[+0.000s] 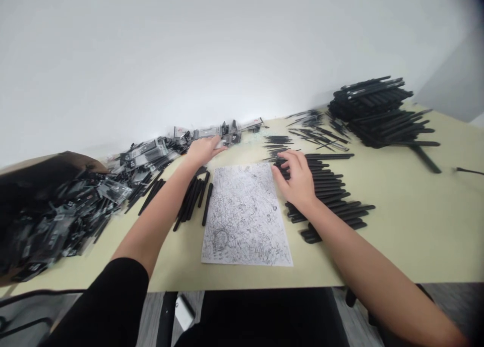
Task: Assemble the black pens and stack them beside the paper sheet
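Observation:
My left hand (203, 150) reaches across the table to a heap of clear packets with black pens (151, 153), its fingers stretched out flat at the heap's right end. My right hand (297, 178) rests on a row of loose black pens (328, 195) to the right of a scribbled sheet of paper (245, 216); its fingers curl over the pens' left ends, and I cannot tell whether one is gripped. A few black pens (194, 198) lie just left of the paper, under my left forearm.
A brown cardboard box (41, 170) spilling packets stands at the far left. A tall stack of black pens (378, 110) sits at the back right, with thin refills (315, 130) scattered in front of it. The pale yellow table (416, 226) ends at a white wall.

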`<state>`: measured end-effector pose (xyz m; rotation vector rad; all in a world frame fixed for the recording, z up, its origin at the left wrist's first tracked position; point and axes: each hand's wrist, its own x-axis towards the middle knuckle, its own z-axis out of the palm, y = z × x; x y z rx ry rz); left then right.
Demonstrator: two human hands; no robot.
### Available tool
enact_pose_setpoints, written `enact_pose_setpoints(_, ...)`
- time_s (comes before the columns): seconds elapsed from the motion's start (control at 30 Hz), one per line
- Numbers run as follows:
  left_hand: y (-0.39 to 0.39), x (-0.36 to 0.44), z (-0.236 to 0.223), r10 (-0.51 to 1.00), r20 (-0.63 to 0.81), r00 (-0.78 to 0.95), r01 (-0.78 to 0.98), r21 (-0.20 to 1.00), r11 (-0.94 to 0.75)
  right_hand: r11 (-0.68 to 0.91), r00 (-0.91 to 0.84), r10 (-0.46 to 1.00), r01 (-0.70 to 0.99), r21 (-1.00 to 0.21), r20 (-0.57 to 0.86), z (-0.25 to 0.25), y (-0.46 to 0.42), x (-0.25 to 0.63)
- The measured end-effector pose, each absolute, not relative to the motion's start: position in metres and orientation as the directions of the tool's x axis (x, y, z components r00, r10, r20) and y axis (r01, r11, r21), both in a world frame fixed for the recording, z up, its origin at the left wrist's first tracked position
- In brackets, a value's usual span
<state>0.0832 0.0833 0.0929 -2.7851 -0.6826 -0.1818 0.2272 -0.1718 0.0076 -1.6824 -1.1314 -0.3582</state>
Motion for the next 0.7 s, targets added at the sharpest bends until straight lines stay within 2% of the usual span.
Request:
enact_pose_setpoints(0.07,0.102,0.072,0.089,0.457,0.067,0.887,0.450,-0.344,-0.824,-0.025,0.509,0.510,0.815,-0.579,0.694,0.008,-0.172,0.227)
enact_pose_setpoints(0.17,0.124,0.057,0.073,0.451,-0.009,0.893,0.418,-0.357,-0.835,-0.026,0.506,0.513,0.817,-0.577,0.693,0.009,-0.172,0.226)
enact_pose_setpoints(0.43,0.151,0.046,0.035,0.432,-0.012,0.902,0.410,-0.293,-0.864,-0.033,0.519,0.508,0.809,-0.587,0.687,0.009,-0.172,0.228)
enact_pose_setpoints(0.7,0.165,0.046,0.023,0.405,0.006,0.914,0.397,-0.212,-0.893,-0.032,0.518,0.513,0.809,-0.588,0.685,0.008,-0.172,0.228)
